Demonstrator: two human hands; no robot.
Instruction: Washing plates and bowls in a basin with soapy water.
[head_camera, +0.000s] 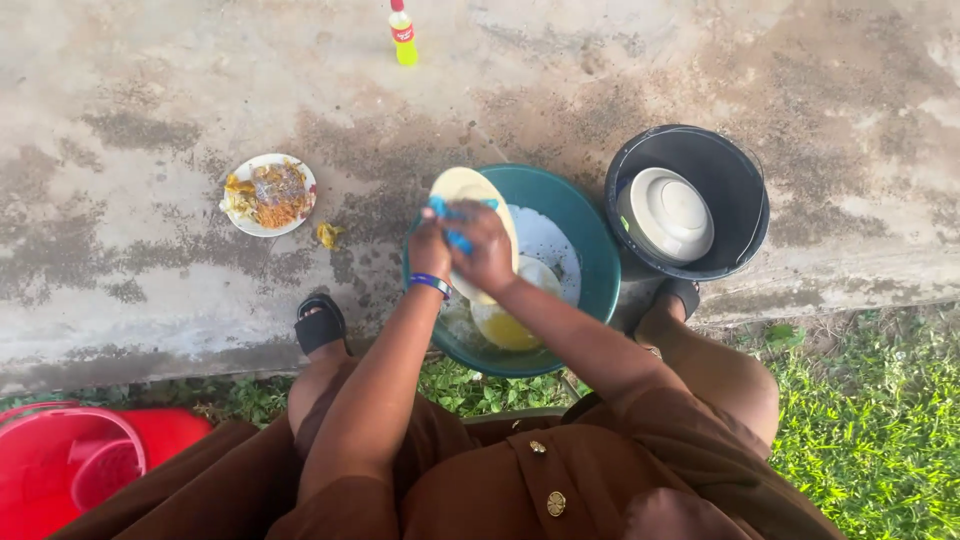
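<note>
On the concrete floor (150, 120), a white plate of food scraps (269, 194) lies at the left. Over the green basin (590, 265) near the floor's grass edge, the left hand (429, 250) grips a cream plate (468, 190) while the right hand (484, 245) presses a blue scrubber (447, 210) against it. A black bucket (725, 170) holding white bowls (668, 213) stands just right.

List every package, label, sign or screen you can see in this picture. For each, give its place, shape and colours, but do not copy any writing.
Bottle: stands on the concrete at the top edge, beyond the green basin; slim, yellow-green contents, red cap.
Label: a red band wrapped round the bottle's middle; its print is too small to tell.
No signs or screens are in view.
</note>
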